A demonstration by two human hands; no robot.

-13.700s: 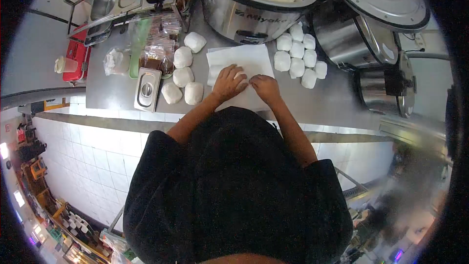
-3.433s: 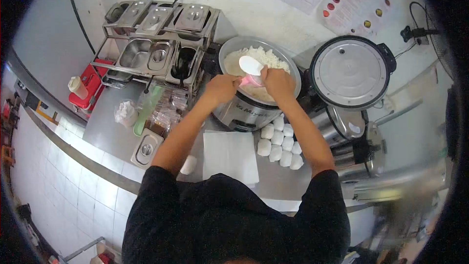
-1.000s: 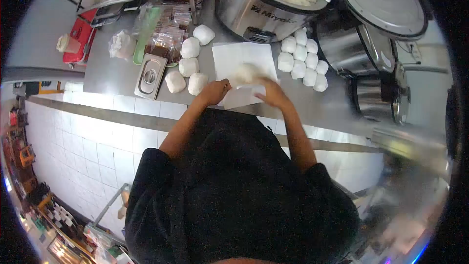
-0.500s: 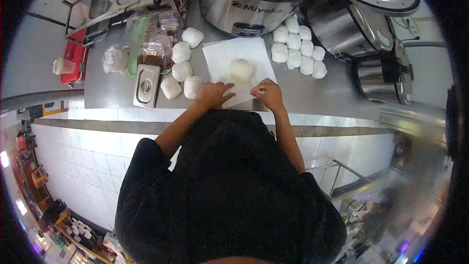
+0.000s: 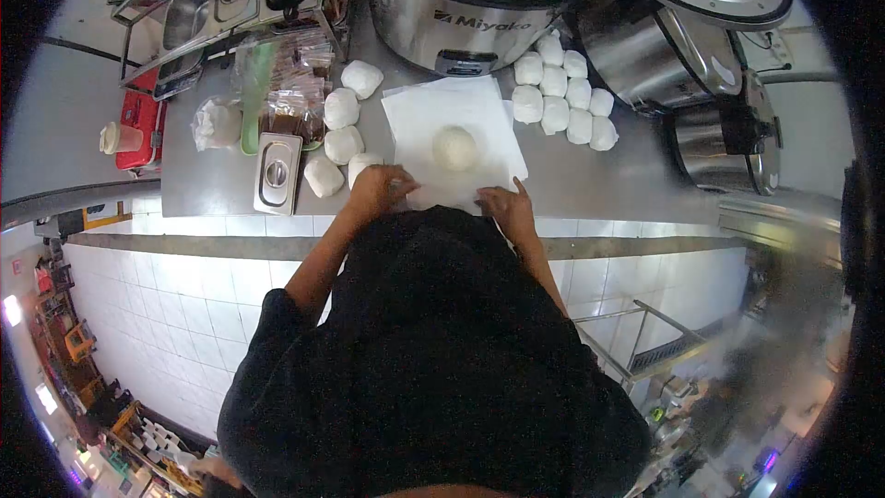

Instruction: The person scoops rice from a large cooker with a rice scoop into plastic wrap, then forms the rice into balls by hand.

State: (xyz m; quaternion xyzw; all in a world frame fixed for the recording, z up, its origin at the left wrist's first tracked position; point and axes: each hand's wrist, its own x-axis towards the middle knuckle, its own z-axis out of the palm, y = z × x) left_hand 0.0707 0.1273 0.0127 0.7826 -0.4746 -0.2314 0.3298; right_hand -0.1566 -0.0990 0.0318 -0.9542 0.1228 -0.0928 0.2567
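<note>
White rice ball (image 5: 455, 147), rounded, on paper sheet (image 5: 426, 115).

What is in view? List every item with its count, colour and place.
rice ball: one, white, middle of the paper sheet
paper sheet: white, counter centre
wrapped parcels, left group: five, white, left of the sheet
wrapped parcels, right group: about eight, white, right of the sheet
rice cooker: one, steel, open, behind the sheet
small lidded tin: one, steel, far left
left hand: on the sheet's near left edge
right hand: at the sheet's near right edge
</note>
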